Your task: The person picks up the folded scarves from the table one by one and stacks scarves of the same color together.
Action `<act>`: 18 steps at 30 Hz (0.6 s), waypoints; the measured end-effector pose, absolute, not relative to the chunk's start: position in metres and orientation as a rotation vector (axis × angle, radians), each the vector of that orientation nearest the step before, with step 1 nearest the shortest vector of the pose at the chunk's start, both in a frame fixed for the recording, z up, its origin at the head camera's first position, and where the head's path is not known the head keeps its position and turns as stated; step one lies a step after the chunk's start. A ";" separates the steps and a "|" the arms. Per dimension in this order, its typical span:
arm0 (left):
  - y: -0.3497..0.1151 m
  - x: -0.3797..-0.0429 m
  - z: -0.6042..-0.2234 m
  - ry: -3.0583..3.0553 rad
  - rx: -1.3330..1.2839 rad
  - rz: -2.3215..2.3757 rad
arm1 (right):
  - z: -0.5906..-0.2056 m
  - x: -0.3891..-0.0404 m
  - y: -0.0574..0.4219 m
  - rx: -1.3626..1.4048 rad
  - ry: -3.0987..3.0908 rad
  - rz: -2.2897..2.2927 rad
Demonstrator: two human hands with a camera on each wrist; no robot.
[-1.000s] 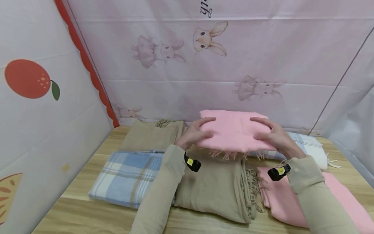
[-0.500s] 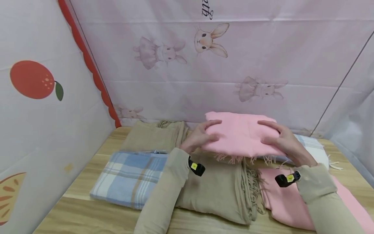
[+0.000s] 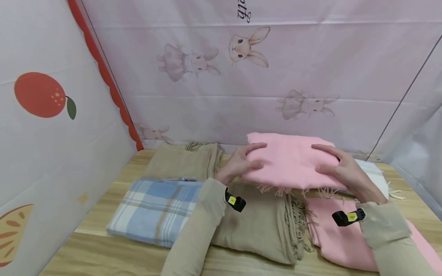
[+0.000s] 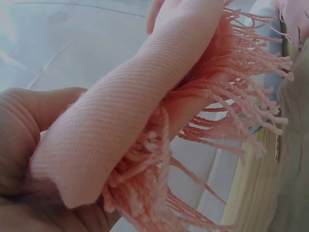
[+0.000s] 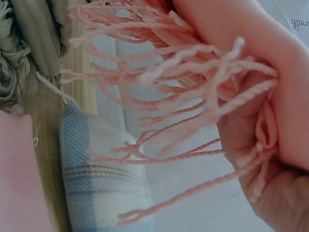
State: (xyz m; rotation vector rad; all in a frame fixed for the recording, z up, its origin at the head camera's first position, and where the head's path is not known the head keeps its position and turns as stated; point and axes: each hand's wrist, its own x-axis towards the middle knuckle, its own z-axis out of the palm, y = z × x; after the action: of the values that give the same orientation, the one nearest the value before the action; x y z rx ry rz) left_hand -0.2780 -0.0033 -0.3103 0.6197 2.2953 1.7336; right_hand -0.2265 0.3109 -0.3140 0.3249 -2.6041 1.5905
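Note:
A folded pink fringed scarf is held up in front of the back wall in the head view. My left hand grips its left end, thumb and forefinger on the near face. At the other end my right hand grips it the same way. Twisted tassels hang from the lower side of the fold in the left wrist view. The right wrist view shows my palm under the cloth, partly hidden by fringe. Below the held scarf lies a folded beige scarf with tassels on its right side.
On the wooden table, a blue-and-white plaid scarf lies at left and another beige scarf behind it. A second pink scarf sits at front right. Behind it is a white-and-blue plaid scarf. Printed cloth walls enclose the table.
Both hands have shifted right and slightly down with the pink scarf between them. The other folded scarves stay in place.

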 end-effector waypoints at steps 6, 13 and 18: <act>-0.001 -0.274 -0.310 2.267 0.660 1.752 | -0.312 -0.218 0.314 0.311 -2.627 1.506; 0.001 -0.268 -0.308 2.280 0.707 1.748 | -0.314 -0.211 0.318 0.342 -2.584 1.511; 0.005 -0.264 -0.306 2.279 0.721 1.750 | -0.313 -0.206 0.324 0.326 -2.580 1.484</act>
State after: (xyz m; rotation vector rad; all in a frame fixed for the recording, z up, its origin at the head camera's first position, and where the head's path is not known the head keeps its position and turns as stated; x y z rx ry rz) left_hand -0.2635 0.0050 -0.3060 0.7211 2.2788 1.7502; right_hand -0.2056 0.3236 -0.3129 0.3263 -2.5797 1.4835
